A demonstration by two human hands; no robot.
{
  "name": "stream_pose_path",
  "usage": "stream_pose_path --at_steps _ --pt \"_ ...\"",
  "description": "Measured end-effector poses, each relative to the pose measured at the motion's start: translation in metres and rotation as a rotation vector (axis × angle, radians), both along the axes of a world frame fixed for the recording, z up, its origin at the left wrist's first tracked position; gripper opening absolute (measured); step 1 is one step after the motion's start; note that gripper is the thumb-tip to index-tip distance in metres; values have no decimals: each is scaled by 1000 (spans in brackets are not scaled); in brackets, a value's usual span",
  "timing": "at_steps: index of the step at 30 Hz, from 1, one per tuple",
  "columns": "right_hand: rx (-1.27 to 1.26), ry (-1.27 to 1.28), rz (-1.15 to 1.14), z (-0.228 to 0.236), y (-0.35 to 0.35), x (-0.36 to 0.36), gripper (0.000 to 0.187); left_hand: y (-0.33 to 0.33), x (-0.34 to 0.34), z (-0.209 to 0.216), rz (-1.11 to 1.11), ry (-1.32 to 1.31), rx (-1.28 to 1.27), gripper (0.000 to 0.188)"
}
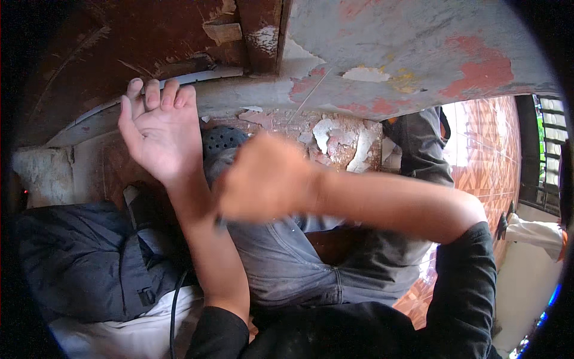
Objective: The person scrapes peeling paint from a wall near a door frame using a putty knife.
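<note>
My left hand (162, 128) is raised palm up in front of the wall's lower edge, its fingers apart and slightly curled, with nothing in it. Pale dust marks the palm. Across my left forearm (209, 245) comes my right hand (263, 176), blurred by motion and curled like a fist. A small dark bit shows under its lower edge, too smeared to name. Whether the right hand touches the forearm I cannot tell. Behind the hands, flakes of peeled paint (326, 134) lie on the floor beside a dark shoe with round holes (222, 139).
A worn brown wooden panel (149, 36) and a grey wall with red patches (388, 48) stand close ahead. At left lie a black bag (78, 257), a dark cable (174, 311) and white cloth (119, 335). Patterned tiles (484, 149) and a barred opening (550, 143) are at right.
</note>
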State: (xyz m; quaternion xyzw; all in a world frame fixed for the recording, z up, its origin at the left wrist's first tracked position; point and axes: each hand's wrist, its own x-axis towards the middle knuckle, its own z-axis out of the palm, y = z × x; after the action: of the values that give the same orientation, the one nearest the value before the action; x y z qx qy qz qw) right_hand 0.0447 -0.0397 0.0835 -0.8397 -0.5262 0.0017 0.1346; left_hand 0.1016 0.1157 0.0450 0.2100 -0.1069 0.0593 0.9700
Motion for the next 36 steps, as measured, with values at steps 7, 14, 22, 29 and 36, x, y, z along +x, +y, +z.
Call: stream_pose_path --at_steps 7,14,22,29,36 --pt "56 -68 -4 0 -6 -8 13 0 2 2 -4 -2 -1 23" --pt "183 5 77 2 -6 -27 10 0 -1 1 -12 -13 28 24" --pt "196 42 134 7 2 -31 13 -3 -1 3 4 9 41 25" --pt "167 53 163 1 1 -31 14 -1 -3 1 -17 -10 24 26" --pt "127 -33 101 -3 -6 -26 11 -3 -1 -2 -9 -11 44 26"
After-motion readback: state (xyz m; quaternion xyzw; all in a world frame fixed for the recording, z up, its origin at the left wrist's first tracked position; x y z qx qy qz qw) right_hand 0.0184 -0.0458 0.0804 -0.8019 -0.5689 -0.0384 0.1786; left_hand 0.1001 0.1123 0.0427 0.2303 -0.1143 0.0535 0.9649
